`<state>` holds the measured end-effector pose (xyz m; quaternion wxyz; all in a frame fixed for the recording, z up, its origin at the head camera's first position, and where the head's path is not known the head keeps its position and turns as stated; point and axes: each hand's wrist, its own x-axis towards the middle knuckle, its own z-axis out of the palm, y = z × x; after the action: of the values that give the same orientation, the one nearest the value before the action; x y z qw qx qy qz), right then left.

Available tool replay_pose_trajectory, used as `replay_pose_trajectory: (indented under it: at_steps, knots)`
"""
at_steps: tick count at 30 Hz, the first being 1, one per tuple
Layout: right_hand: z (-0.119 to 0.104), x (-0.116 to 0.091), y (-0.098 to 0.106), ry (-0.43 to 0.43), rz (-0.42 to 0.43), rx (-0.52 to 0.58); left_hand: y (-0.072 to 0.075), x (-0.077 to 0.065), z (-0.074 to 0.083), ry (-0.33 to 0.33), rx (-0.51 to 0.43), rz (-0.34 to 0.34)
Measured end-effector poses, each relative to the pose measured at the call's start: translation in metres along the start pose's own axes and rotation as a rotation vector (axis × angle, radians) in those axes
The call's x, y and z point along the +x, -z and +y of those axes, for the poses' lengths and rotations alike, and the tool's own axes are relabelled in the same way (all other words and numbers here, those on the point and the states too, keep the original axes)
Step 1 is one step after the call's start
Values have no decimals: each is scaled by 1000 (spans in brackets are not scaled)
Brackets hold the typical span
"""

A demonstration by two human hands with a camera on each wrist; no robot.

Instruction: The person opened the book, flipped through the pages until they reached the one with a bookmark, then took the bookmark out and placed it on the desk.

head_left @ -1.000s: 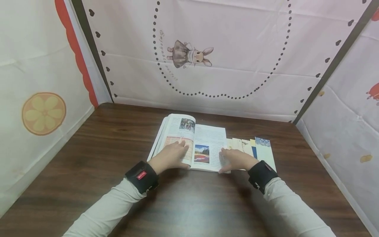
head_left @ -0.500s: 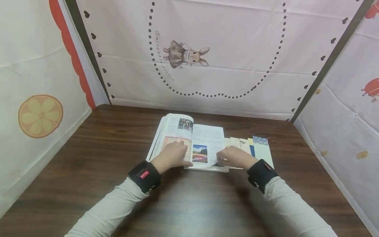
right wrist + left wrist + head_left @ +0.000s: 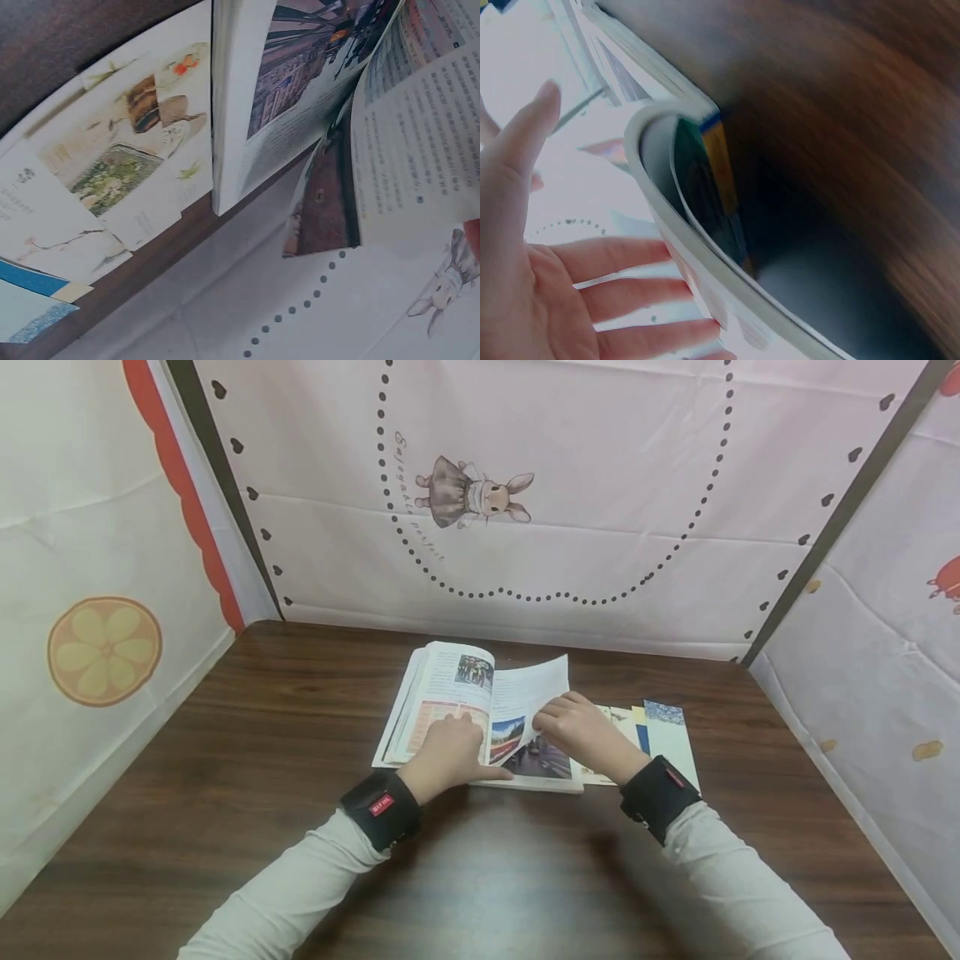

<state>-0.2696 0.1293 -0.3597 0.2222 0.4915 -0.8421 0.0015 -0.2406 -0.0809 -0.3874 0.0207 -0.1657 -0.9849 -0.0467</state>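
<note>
"Head view shows your thick, opened book with white printed pages lying toward the far side of the dark brown wooden table. How do you hold it?"

"Your left hand rests upon the left page, its grip wide, with the thumb stretched apart; it pinches nothing. Your right hand has a narrow grip: its curled fingers pinch the thin white printed leaf with a colour landscape picture."

"And why in such manner?"

"I suppose your left hand weighs on the page so that this thick side does not spring up. The leaf is bent upward by your right hand, and so the dark street photograph is uncovered below it. Whether you pinch one leaf or several together, I cannot tell."

"Now, how many of each thing do you have?"

"You have one book, two hands and two black wristbands. To the right of the book lie the flat pale paper cards with printed drawings, overlapped, perhaps so that each one shows a strip. You may count at least three; their exact number is hidden by the overlapping."
</note>
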Motion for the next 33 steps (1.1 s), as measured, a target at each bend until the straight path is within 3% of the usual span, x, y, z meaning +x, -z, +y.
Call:
replay_pose_trajectory:
  at_steps: [6, 10, 14, 18, 22, 24, 26, 29, 33]
  knots:
    - [-5, 7, 1, 85, 143, -96, -2, 4, 15, 74, 165, -7]
    - [-8, 11, 0, 49, 233, -54, -7, 6, 20, 63, 239, 78]
    - [-7, 10, -1, -45, 301, 14, -8, 3, 15, 58, 160, 163]
    - [-4, 3, -4, -110, 278, 37, -4, 2, -2, 98, -51, 220]
    - [-1, -7, -9, -204, 126, 107, 2, -1, -23, 194, -339, 273]
    - [-1, -13, -13, -292, -6, 158, 6, -4, -32, 236, -488, 309]
    - [0, -19, -16, -376, -156, 206, 9, -7, -39, 262, -574, 361]
    - [1, -26, -22, -472, -383, 261, 11, -11, -45, 272, -605, 397]
    - [3, -32, -27, -521, -577, 335, 8, -14, -49, 231, -436, 393]
